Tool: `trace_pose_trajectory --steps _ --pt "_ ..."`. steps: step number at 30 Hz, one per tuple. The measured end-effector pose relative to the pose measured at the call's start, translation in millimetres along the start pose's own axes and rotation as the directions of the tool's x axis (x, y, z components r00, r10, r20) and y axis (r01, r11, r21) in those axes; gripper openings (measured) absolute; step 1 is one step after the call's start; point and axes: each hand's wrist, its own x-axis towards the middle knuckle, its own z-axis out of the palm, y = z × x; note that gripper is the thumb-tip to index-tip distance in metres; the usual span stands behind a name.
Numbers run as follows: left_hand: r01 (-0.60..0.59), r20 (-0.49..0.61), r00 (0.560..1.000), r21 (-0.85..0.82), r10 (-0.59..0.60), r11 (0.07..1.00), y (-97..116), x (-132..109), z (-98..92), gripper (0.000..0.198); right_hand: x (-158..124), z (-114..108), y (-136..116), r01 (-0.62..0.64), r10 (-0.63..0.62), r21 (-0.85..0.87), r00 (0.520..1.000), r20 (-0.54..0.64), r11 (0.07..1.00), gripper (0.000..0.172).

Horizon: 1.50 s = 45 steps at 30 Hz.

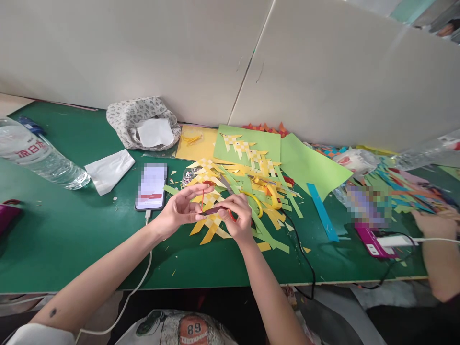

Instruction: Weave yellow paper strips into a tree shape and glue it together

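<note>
On the surface point(89, 244), yellow pieces point(237, 146) are already woven and green strips point(270, 237) are left loose, while above, a red strand point(202, 199) is pinched by the left hand's point(176, 211) fingers, a dark stick point(212, 210) by the right hand's point(239, 218).

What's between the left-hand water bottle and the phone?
A piece of white paper lies on the green table between the bottle and the phone, as the head view shows.

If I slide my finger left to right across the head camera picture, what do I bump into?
Clear water bottle → crumpled white paper → phone with a lit screen → left hand → right hand → blue strip → another person's hand.
</note>
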Motion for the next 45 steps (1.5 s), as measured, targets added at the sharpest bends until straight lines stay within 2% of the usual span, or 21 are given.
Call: trace_pose_trajectory --steps 4,16,22,26,29,34,40,45 --pt "-0.003 0.019 1.000 -0.021 0.003 1.000 -0.4 -1.1 -0.5 0.059 0.7 1.6 -1.9 0.010 -0.010 0.013 1.000 0.017 1.000 0.018" --pt "-0.011 0.014 1.000 -0.022 0.011 1.000 2.9 1.4 -1.3 0.057 -3.8 3.5 -0.5 0.079 -0.097 -0.130 0.985 -0.141 0.988 0.014" --pt "-0.005 0.017 1.000 0.012 0.005 1.000 3.4 1.8 -1.5 0.056 -2.0 -1.7 4.1 0.040 -0.051 -0.054 0.975 -0.218 0.998 0.013" --pt "-0.015 0.012 1.000 0.024 0.015 1.000 3.1 2.6 -3.3 0.058 -1.9 -1.4 4.1 0.010 -0.005 0.045 0.993 -0.119 0.999 0.013" --pt "-0.023 0.023 0.999 0.017 0.023 1.000 2.3 2.6 -4.1 0.059 -0.8 -0.1 1.3 -0.002 0.003 0.043 0.999 -0.032 0.999 0.014" --pt "-0.015 0.020 1.000 -0.005 0.015 1.000 1.3 2.1 -4.2 0.059 0.2 0.9 0.3 0.013 -0.013 0.003 1.000 -0.008 1.000 0.017" --pt "0.013 0.016 1.000 -0.042 -0.013 0.999 1.0 1.3 -2.7 0.057 -1.7 5.3 1.5 0.043 -0.050 -0.078 0.995 -0.089 0.996 0.013" --pt "0.019 0.052 0.998 0.001 -0.019 1.000 0.8 1.9 -0.9 0.057 -4.8 2.7 6.6 -0.008 -0.021 -0.102 0.959 -0.282 0.995 0.012"
